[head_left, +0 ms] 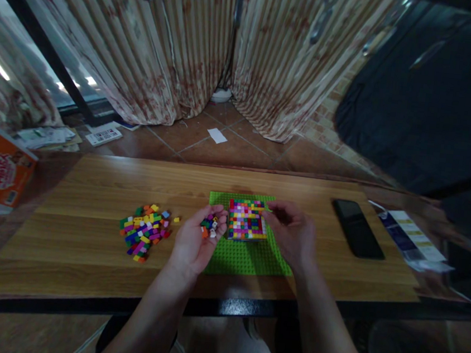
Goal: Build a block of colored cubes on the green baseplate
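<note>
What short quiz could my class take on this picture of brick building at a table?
1. True or false: the phone lies to the right of the green board.
2. The left hand cups: A a pen, B small bricks, C a coin.
3. On which side of the left hand does the loose pile lie on the table?
Key: 1 true; 2 B; 3 its left.
</note>
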`<state>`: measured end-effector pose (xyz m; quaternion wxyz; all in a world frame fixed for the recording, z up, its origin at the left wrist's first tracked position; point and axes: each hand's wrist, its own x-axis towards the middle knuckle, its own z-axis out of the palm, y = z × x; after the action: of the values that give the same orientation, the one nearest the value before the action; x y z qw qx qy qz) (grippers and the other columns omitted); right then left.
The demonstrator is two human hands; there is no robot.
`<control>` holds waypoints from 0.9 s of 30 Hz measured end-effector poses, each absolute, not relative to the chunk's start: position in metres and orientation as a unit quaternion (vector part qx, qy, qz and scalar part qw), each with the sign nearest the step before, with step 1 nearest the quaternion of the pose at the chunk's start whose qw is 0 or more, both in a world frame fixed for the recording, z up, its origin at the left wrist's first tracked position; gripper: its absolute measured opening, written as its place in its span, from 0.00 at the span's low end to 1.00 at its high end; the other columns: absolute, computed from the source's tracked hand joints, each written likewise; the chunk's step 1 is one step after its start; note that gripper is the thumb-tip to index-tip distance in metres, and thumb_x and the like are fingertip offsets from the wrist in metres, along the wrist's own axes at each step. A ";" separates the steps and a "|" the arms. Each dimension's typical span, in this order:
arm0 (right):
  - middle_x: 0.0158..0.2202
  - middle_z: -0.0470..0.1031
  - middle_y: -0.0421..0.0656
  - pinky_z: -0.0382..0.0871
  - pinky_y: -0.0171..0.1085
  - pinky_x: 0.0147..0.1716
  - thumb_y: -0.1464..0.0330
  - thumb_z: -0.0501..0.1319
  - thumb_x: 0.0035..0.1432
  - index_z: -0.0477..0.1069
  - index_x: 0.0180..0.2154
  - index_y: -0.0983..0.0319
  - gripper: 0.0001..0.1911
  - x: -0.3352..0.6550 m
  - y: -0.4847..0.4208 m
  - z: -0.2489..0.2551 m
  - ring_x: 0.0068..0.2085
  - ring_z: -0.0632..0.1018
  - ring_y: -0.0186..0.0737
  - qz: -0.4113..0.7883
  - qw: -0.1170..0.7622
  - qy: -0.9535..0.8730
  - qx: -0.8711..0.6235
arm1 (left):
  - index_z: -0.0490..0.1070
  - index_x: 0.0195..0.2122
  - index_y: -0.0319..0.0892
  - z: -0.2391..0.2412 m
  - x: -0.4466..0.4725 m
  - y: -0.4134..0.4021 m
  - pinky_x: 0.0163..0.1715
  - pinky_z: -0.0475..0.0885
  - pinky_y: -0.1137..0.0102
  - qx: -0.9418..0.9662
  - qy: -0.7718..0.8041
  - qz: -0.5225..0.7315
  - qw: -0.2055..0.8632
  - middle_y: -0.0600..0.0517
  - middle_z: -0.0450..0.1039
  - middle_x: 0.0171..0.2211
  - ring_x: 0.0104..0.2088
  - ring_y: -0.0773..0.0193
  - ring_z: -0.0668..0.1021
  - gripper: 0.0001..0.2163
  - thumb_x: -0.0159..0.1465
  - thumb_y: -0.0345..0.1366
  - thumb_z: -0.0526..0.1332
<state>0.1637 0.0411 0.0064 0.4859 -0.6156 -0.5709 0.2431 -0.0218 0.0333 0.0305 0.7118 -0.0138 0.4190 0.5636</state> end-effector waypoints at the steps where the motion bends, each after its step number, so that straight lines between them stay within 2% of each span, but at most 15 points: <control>1: 0.32 0.77 0.44 0.73 0.40 0.33 0.62 0.65 0.53 0.77 0.36 0.62 0.11 0.165 0.042 0.005 0.31 0.76 0.39 0.252 0.488 -0.554 -0.625 | 0.74 0.29 0.31 0.030 -0.022 0.033 0.25 0.74 0.77 -0.013 0.418 0.563 0.712 0.45 0.74 0.27 0.26 0.69 0.77 0.11 0.65 0.26 0.55; 7: 0.37 0.79 0.49 0.73 0.40 0.30 0.55 0.65 0.53 0.76 0.43 0.63 0.22 0.164 0.045 -0.008 0.33 0.78 0.41 0.307 0.485 -0.515 -0.637 | 0.74 0.29 0.32 0.032 -0.021 0.033 0.25 0.74 0.77 -0.013 0.421 0.565 0.709 0.46 0.75 0.27 0.26 0.69 0.76 0.10 0.64 0.25 0.55; 19: 0.38 0.79 0.49 0.76 0.44 0.38 0.55 0.68 0.47 0.75 0.44 0.65 0.26 0.153 0.049 -0.015 0.35 0.78 0.40 0.424 0.496 -0.448 -0.611 | 0.74 0.28 0.32 0.031 -0.021 0.032 0.26 0.74 0.77 -0.011 0.420 0.560 0.715 0.45 0.75 0.27 0.26 0.70 0.76 0.10 0.64 0.26 0.55; 27: 0.38 0.79 0.48 0.76 0.42 0.36 0.56 0.68 0.48 0.75 0.43 0.64 0.24 0.150 0.050 -0.018 0.35 0.79 0.39 0.402 0.510 -0.458 -0.607 | 0.74 0.29 0.32 0.032 -0.021 0.032 0.26 0.74 0.76 -0.018 0.413 0.564 0.715 0.45 0.75 0.27 0.26 0.69 0.76 0.10 0.64 0.27 0.56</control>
<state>0.1501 0.0497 -0.0178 0.5103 -0.6066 -0.4585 0.4018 -0.0206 0.0316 0.0324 0.7148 -0.0177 0.4127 0.5643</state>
